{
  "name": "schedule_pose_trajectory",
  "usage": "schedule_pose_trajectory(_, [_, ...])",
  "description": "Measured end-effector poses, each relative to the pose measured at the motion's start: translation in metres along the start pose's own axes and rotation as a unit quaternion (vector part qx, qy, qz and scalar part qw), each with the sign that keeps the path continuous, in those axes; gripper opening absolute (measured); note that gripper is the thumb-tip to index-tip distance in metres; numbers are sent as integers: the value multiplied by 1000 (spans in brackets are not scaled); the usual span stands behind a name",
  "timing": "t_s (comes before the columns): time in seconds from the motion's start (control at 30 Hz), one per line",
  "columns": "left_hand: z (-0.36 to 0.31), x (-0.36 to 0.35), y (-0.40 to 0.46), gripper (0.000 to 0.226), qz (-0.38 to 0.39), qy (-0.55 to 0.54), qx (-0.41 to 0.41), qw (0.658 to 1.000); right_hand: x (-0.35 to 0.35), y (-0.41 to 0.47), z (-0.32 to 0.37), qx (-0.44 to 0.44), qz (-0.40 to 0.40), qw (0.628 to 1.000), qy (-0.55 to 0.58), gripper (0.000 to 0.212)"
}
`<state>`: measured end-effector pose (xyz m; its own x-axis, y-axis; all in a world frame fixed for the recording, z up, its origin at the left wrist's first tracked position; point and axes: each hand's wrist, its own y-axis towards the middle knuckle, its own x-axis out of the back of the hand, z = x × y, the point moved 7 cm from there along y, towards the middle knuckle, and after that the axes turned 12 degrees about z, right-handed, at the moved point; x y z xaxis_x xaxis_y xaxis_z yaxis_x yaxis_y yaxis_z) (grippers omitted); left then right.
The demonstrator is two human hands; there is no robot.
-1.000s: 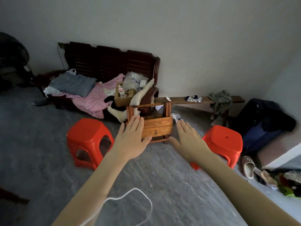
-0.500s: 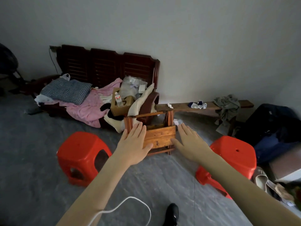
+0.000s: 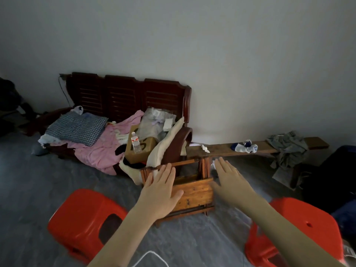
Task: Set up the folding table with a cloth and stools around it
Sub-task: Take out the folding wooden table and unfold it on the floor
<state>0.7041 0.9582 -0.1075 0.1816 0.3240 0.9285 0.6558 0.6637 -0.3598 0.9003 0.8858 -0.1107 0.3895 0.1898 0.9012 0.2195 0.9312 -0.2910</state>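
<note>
Head view: flat hands (image 3: 159,191) flanking folded table (image 3: 194,195)

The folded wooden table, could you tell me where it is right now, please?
In the head view the folded wooden table stands on the floor at centre, between two red stools, just before the dark wooden sofa.

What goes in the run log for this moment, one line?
stage: reaching | left hand: open, over folded wooden table | right hand: open, beside it | red stools: flanking | cloth: not on table
</note>
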Motion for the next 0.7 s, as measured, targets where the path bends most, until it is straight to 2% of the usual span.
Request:
schedule_pose_trajectory(0.2, [12, -4, 59, 101, 22, 43, 17, 999, 14, 62, -18, 18, -1, 1000, -18, 74])
schedule_pose_trajectory(0.33, [25, -6, 96, 77, 51, 33, 18, 998, 9, 97, -23, 15, 10, 1000, -22, 74])
schedule_pose_trajectory(0.5, [49, -14, 145, 75, 82, 35, 2, 996, -3, 143, -25, 18, 31, 999, -33, 75])
schedule_pose_trajectory(0.7, [89, -23, 215, 77, 74, 16, -48, 996, -8, 208, -15, -9, 39, 999, -34, 77])
